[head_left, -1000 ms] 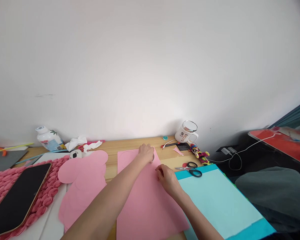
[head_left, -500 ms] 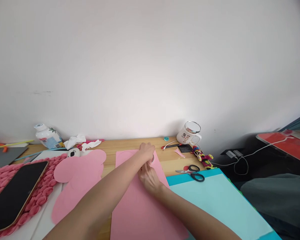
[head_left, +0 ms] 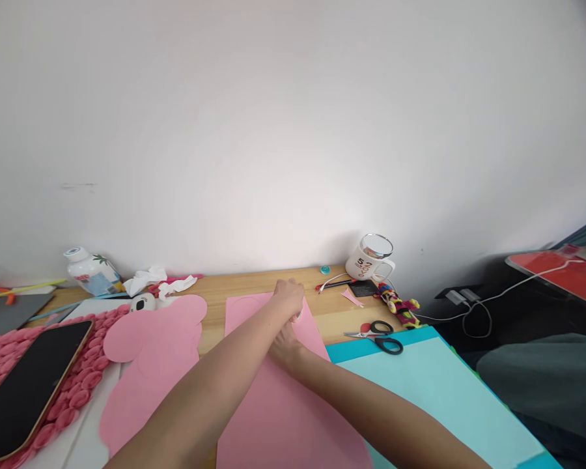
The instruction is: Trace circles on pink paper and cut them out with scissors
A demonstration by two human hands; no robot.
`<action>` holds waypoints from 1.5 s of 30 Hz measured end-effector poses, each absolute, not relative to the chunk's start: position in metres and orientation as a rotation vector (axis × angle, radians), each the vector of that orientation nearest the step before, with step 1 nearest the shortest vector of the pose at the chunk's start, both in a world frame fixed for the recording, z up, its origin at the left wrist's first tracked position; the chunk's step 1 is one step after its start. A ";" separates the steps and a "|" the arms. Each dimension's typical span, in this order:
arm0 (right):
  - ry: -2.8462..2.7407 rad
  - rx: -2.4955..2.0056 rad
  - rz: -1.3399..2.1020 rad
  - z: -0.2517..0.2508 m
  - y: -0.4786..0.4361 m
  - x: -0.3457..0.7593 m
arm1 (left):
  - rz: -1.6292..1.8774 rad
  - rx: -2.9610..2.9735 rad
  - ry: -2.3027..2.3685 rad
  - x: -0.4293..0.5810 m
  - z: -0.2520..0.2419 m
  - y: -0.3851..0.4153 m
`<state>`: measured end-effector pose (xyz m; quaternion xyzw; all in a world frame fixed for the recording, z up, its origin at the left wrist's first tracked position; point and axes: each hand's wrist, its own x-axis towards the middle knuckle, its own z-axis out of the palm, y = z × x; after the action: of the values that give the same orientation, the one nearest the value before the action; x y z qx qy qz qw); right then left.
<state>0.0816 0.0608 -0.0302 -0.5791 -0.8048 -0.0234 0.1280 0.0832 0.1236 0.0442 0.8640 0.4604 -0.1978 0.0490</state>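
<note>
A sheet of pink paper (head_left: 278,417) lies in front of me, with a faint curved outline near its top left. My left hand (head_left: 289,298) is bent down over the sheet's upper part, fingers closed around a small round object with a pale rim (head_left: 299,314), mostly hidden. Just below it, my right hand (head_left: 286,342) rests on the paper, its fingertips tucked behind the left wrist and out of sight. Left of the sheet lies a pink paper cutout (head_left: 151,352) with rounded lobes. Black-handled scissors (head_left: 383,337) lie to the right.
At the back right stands a white mug (head_left: 368,257), near a small colourful toy figure (head_left: 398,305). Pale blue sheets (head_left: 420,391) cover the right side. A phone (head_left: 34,384) lies on a pink textured mat (head_left: 81,391) at left, with a white bottle (head_left: 90,270) behind.
My right hand has shifted slightly up and left, further behind the left hand. The left hand stays closed in nearly the same place. The view has moved a little.
</note>
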 end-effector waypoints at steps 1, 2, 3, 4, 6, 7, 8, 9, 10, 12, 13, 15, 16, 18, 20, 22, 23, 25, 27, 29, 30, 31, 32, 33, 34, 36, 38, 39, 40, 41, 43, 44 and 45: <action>-2.390 -1.694 -0.138 -0.030 0.060 0.082 | -0.601 2.634 1.403 0.083 0.044 0.124; -2.441 -1.705 -0.222 -0.029 0.060 0.082 | -0.599 2.636 1.401 0.083 0.043 0.124; -2.484 -1.708 -0.299 -0.028 0.060 0.083 | -0.596 2.639 1.397 0.083 0.043 0.125; -2.527 -1.690 -0.364 -0.027 0.059 0.084 | -0.593 2.643 1.390 0.083 0.042 0.126; -2.622 -1.619 -0.472 -0.025 0.056 0.089 | -0.594 2.649 1.374 0.083 0.042 0.128; -2.673 -1.574 -0.515 -0.024 0.054 0.093 | -0.597 2.652 1.367 0.083 0.042 0.128; -2.723 -1.529 -0.552 -0.023 0.051 0.097 | -0.601 2.653 1.360 0.083 0.042 0.129; -2.768 -1.486 -0.585 -0.023 0.049 0.101 | -0.604 2.655 1.355 0.083 0.043 0.129; -2.804 -1.444 -0.616 -0.022 0.046 0.106 | -0.606 2.656 1.352 0.083 0.044 0.129; -2.850 -1.364 -0.670 -0.022 0.041 0.116 | -0.605 2.657 1.348 0.082 0.045 0.129; -2.861 -1.328 -0.693 -0.021 0.040 0.121 | -0.603 2.655 1.349 0.082 0.046 0.129; -2.875 -1.265 -0.726 -0.021 0.038 0.132 | -0.596 2.647 1.358 0.082 0.046 0.129; -2.881 -1.237 -0.737 -0.022 0.038 0.137 | -0.590 2.642 1.365 0.082 0.046 0.129; -2.897 -1.180 -0.747 -0.023 0.038 0.147 | -0.577 2.636 1.380 0.083 0.044 0.131; -2.911 -1.126 -0.746 -0.024 0.039 0.156 | -0.570 2.637 1.384 0.084 0.042 0.132; -2.920 -1.080 -0.735 -0.026 0.041 0.163 | -0.570 2.642 1.380 0.084 0.040 0.134; -2.921 -1.063 -0.726 -0.027 0.042 0.165 | -0.572 2.644 1.378 0.085 0.040 0.134; -2.916 -1.046 -0.701 -0.029 0.042 0.169 | -0.574 2.646 1.377 0.084 0.040 0.134; -2.896 -1.061 -0.673 -0.029 0.041 0.173 | -0.574 2.651 1.375 0.084 0.041 0.133; -2.844 -1.124 -0.622 -0.029 0.038 0.178 | -0.574 2.655 1.374 0.083 0.042 0.132; -2.808 -1.170 -0.589 -0.028 0.036 0.181 | -0.573 2.655 1.374 0.083 0.042 0.132; -2.769 -1.220 -0.555 -0.028 0.034 0.184 | -0.571 2.655 1.375 0.083 0.042 0.131; -2.727 -1.273 -0.521 -0.027 0.032 0.187 | -0.567 2.654 1.377 0.082 0.042 0.131; -2.689 -1.321 -0.493 -0.027 0.030 0.190 | -0.562 2.653 1.377 0.082 0.042 0.131; -2.662 -1.359 -0.475 -0.027 0.029 0.193 | -0.556 2.653 1.376 0.081 0.042 0.131; -2.602 -1.428 -0.417 -0.028 0.027 0.195 | -0.546 2.653 1.371 0.080 0.041 0.130; -2.497 -1.494 -0.293 -0.028 0.026 0.194 | -0.540 2.652 1.368 0.079 0.040 0.130; -2.431 -1.523 -0.214 -0.029 0.026 0.192 | -0.538 2.650 1.369 0.078 0.040 0.130; -2.366 -1.547 -0.140 -0.029 0.025 0.190 | -0.536 2.647 1.371 0.078 0.040 0.130; -2.313 -1.566 -0.085 -0.029 0.025 0.187 | -0.535 2.643 1.375 0.077 0.040 0.129; -2.312 -1.574 -0.051 -0.029 0.024 0.181 | -0.536 2.634 1.385 0.077 0.041 0.129; -2.348 -1.566 -0.056 -0.029 0.023 0.176 | -0.539 2.630 1.389 0.078 0.042 0.129; -2.392 -1.553 -0.065 -0.029 0.022 0.170 | -0.546 2.625 1.390 0.079 0.042 0.129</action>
<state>0.1704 0.0217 -0.0287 -0.5389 -0.8297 -0.0225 0.1440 0.0786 0.1290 0.0422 0.8676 0.4594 -0.1804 0.0606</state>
